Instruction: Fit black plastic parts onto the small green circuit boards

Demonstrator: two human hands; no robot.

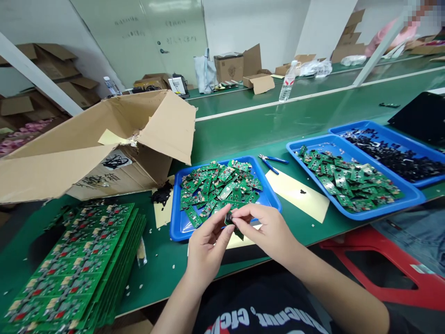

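My left hand (207, 248) and my right hand (267, 227) meet above the front edge of a blue tray (175, 227). Between their fingertips is a small green circuit board (238, 233), tilted, with a small black part (228, 218) at its upper end. Thumb and forefinger of each hand are closed in a pinch there. The fingers cover much of the board, so how the black part sits on it is hidden. Loose green circuit boards (208, 185) lie heaped in the tray just beyond my hands.
Stacked board panels (76, 264) and an open cardboard box (146, 171) stand left. Blue-handled cutters (273, 161) and yellow paper (299, 195) lie right of the tray. Farther right are a second tray of boards (347, 181), a tray of black parts (385, 153) and a red stool (368, 269).
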